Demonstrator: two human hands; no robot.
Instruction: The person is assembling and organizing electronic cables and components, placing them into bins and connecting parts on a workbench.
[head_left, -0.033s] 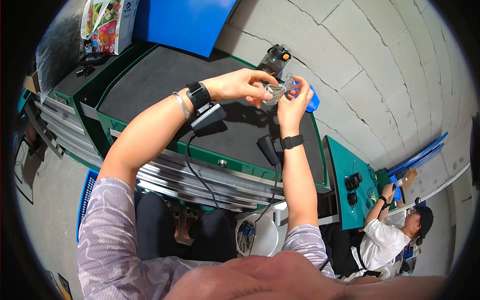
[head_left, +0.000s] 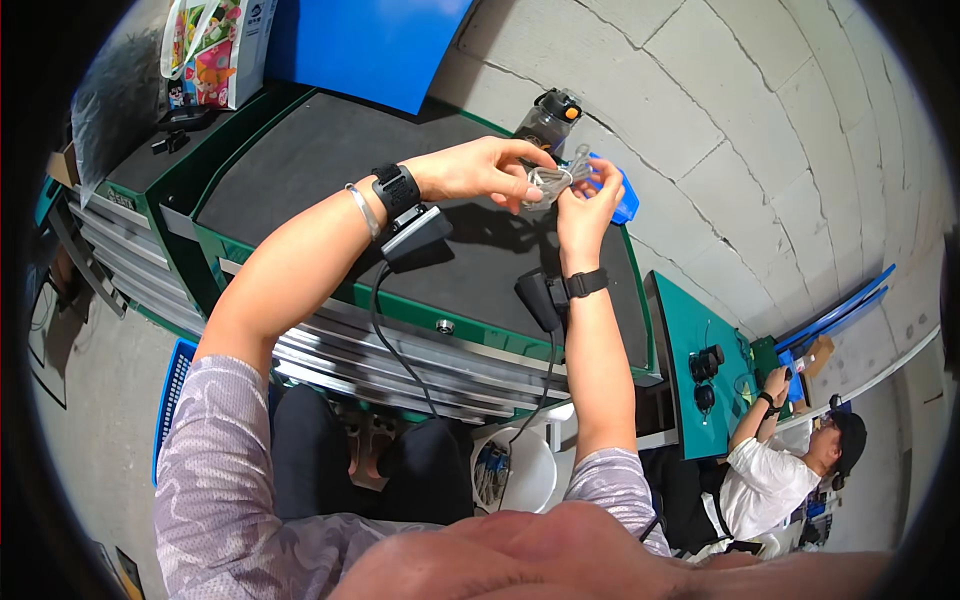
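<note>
Both hands hold a coiled bundle of thin, greyish, see-through cable (head_left: 549, 184), bound at its middle, above the far right part of the dark mat (head_left: 300, 180). My left hand (head_left: 490, 172) pinches the left end of the coil between thumb and fingers. From the right, my right hand (head_left: 588, 205) grips the other end with thumb and fingertips; a short loop sticks up there. A clear bottle with a black lid (head_left: 548, 122) stands just behind the hands. Partly hidden behind my right hand is a blue plastic object (head_left: 626, 203).
The mat tops a green drawer cabinet (head_left: 470, 345). A blue panel (head_left: 365, 50) and a printed bag (head_left: 215, 60) stand at the back left. Wires hang from both wrist devices. Below is a white bucket (head_left: 530, 475). A person (head_left: 775, 485) sits by a green table (head_left: 700, 350).
The fingers of my right hand have shifted slightly on the cable bundle, and its upper loop has moved a little. My left hand stays put.
</note>
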